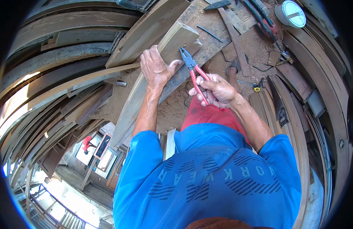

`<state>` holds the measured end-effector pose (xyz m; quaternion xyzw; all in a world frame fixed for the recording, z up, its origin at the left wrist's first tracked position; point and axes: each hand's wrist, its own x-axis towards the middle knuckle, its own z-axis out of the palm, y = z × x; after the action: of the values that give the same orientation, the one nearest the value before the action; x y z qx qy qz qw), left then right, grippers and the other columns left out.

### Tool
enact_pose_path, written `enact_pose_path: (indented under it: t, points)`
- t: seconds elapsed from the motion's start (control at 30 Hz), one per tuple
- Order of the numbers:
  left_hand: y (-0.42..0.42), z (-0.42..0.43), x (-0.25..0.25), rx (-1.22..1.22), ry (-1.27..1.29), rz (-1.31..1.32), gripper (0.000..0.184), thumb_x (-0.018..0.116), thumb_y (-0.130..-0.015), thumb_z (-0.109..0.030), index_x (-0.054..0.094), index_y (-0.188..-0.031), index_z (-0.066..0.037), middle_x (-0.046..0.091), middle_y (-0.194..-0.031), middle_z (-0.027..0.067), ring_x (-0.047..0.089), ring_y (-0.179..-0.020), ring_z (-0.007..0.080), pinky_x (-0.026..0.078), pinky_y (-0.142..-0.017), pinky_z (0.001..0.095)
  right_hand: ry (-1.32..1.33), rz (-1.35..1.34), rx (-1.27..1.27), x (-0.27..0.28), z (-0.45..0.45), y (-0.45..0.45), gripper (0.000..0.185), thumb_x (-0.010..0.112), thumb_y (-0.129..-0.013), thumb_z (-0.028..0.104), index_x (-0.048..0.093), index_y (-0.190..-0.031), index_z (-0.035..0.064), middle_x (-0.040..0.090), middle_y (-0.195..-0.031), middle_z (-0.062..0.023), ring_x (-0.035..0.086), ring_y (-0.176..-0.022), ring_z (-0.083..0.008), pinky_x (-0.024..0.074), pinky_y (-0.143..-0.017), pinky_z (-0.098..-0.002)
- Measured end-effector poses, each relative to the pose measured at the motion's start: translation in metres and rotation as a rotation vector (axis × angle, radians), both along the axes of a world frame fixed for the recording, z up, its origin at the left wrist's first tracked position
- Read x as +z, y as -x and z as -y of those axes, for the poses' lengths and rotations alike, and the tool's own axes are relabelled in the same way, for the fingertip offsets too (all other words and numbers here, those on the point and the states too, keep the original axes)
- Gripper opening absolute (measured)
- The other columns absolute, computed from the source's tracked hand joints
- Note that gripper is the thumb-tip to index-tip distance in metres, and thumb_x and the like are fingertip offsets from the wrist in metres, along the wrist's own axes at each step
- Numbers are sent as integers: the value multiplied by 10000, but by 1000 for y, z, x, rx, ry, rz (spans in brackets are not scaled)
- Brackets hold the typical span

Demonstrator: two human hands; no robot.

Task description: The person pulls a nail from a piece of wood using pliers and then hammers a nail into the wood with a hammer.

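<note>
My right hand is closed around the red handles of a pair of combination pliers. The grey jaws point up and left, against or very near the face of a pale wooden board. Whether the jaws grip anything small there, I cannot make out. My left hand grips the same board just left of the pliers, with its thumb toward the jaws and its fingers over the far side.
A hammer and a thin dark rod lie on the workbench. A white bucket, a red-and-black tool and a yellow tape measure are to the right. Stacked planks fill the left; a person in red is farther off.
</note>
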<state>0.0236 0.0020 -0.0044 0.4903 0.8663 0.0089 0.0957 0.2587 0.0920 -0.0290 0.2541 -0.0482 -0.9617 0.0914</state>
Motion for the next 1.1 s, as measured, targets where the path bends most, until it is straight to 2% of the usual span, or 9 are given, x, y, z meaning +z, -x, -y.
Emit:
enact_pose_path:
  t: [0.17, 0.3, 0.33, 0.47, 0.6, 0.7, 0.8, 0.9, 1.1]
  points:
    - [-5, 2, 1, -7, -21, -32, 971, 1020, -554, -370, 534, -1295, 27, 597, -1073, 203, 580, -999, 405, 480, -881, 499, 24, 3, 3, 2, -10, -2, 229, 546, -1130, 280, 549, -1239, 79, 737, -1021, -171, 677, -673, -148, 576, -532, -299]
    - [-10, 5, 0, -1, -34, -65, 978, 1015, -546, -372, 534, -1302, 19, 597, -1070, 196, 580, -988, 398, 478, -872, 502, 217, -83, 92, -12, -11, -4, 310, 562, -1122, 326, 619, -1203, 33, 637, -846, -37, 620, -630, -139, 560, -532, -303]
    - [-13, 6, 0, 12, -39, -70, 980, 1014, -544, -372, 534, -1304, 18, 597, -1070, 194, 580, -986, 396, 476, -872, 504, 242, -65, 148, -12, -11, -5, 347, 573, -1116, 352, 648, -1175, 19, 552, -787, 18, 561, -616, -110, 527, -534, -300]
    - [-20, 8, -2, 24, -60, -109, 955, 1004, -559, -390, 546, -1294, 13, 611, -1069, 189, 591, -974, 394, 473, -868, 506, 320, -127, 191, -23, 1, -11, 337, 580, -1114, 411, 613, -1084, 77, 482, -773, 64, 472, -632, -72, 444, -553, -278]
    - [-25, 14, -6, 4, -88, -140, 937, 997, -582, -418, 554, -1284, 16, 626, -1058, 190, 612, -950, 397, 488, -850, 503, 365, -177, 160, -29, 9, -15, 325, 586, -1111, 419, 604, -1065, 97, 474, -781, 68, 454, -630, -63, 432, -545, -266]
    - [-28, 14, -7, 5, -121, -154, 942, 995, -588, -432, 552, -1286, 19, 631, -1045, 191, 622, -921, 397, 504, -823, 501, 268, -173, 161, -29, 8, -17, 304, 605, -1106, 384, 606, -1064, 83, 473, -779, 45, 433, -628, -75, 390, -538, -256]
    - [-28, 16, -8, 11, -126, -127, 956, 1002, -573, -399, 544, -1309, 3, 621, -1068, 191, 619, -935, 393, 481, -799, 498, 23, -120, 211, -28, 9, -17, 316, 601, -1109, 399, 604, -1049, 89, 467, -783, 61, 437, -613, -61, 425, -525, -251]
    - [-23, 14, -6, 26, -108, -119, 955, 995, -582, -436, 550, -1301, 7, 631, -1033, 192, 628, -908, 399, 511, -806, 501, -14, -104, 208, -23, 7, -14, 327, 595, -1111, 404, 605, -1044, 84, 458, -780, 59, 434, -614, -60, 428, -523, -252]
    - [-22, 14, -3, 61, -120, -71, 906, 998, -576, -381, 561, -1288, -28, 621, -1065, 172, 618, -952, 384, 488, -827, 498, 317, -129, 167, -16, 3, -11, 315, 597, -1108, 409, 606, -1048, 100, 447, -768, 60, 410, -634, -59, 391, -551, -247]
